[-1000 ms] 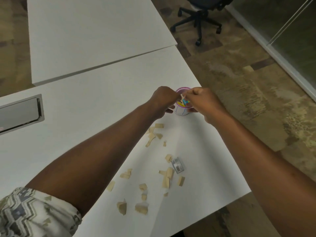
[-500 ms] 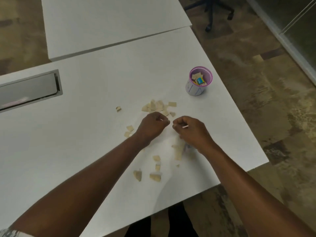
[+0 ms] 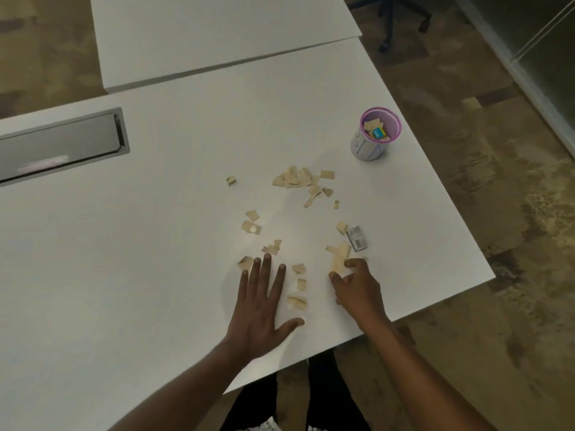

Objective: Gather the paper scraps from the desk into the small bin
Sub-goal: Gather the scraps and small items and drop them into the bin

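Several tan paper scraps [image 3: 297,179] lie scattered over the white desk [image 3: 174,244]. The small bin [image 3: 375,135], pale with a purple rim, stands near the desk's right edge and holds scraps and a blue-yellow bit. My left hand [image 3: 259,300] lies flat on the desk with fingers spread, its fingertips touching a scrap [image 3: 245,262]. My right hand [image 3: 357,286] rests near the front edge, fingers curled against a long scrap [image 3: 339,258]. Three more scraps [image 3: 298,286] lie between the two hands.
A small silver sharpener-like object [image 3: 357,238] lies among the scraps on the right. A recessed metal cable hatch [image 3: 59,144] sits at the left. A second white desk [image 3: 217,32] adjoins at the back. An office chair base [image 3: 392,17] stands on the floor beyond.
Both hands came back from the bin toward the near scraps. The left hand opened flat on the desk, and the right hand moved down to the long scrap.
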### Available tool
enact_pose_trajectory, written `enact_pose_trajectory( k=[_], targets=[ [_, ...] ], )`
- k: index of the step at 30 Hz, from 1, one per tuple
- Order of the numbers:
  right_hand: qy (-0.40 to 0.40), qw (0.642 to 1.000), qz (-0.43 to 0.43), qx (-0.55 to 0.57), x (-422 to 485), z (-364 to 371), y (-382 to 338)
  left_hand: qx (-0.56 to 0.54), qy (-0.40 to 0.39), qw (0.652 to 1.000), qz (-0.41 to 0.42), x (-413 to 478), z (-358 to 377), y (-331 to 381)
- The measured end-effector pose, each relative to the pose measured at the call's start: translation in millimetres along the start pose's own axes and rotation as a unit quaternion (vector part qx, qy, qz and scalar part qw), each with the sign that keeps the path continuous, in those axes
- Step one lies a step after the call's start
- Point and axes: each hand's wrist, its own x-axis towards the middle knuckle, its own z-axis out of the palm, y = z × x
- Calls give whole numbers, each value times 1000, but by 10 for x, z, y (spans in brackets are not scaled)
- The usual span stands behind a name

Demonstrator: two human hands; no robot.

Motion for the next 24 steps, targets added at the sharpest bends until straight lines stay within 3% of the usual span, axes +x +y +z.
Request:
enact_pose_trajectory(
  k=[9, 12, 16, 19, 24],
  targets=[
    [-40, 994, -55, 91, 216, 251, -333, 30, 18, 999, -27, 425, 111, -135],
    [-17, 991, -135, 11, 244, 214, -343, 34, 23, 999, -18, 616, -1, -220],
    [40, 954, -261, -142, 103, 260, -172, 36, 31, 999, 2, 625, -160, -399],
    [-21, 944, -247, -216, 54, 396, -84, 26, 33, 999, -17, 497, -245, -599],
    [-85, 908, -322, -256, 229, 596, -267, 15, 2, 1000, 0, 434, -336, -751]
  ],
)
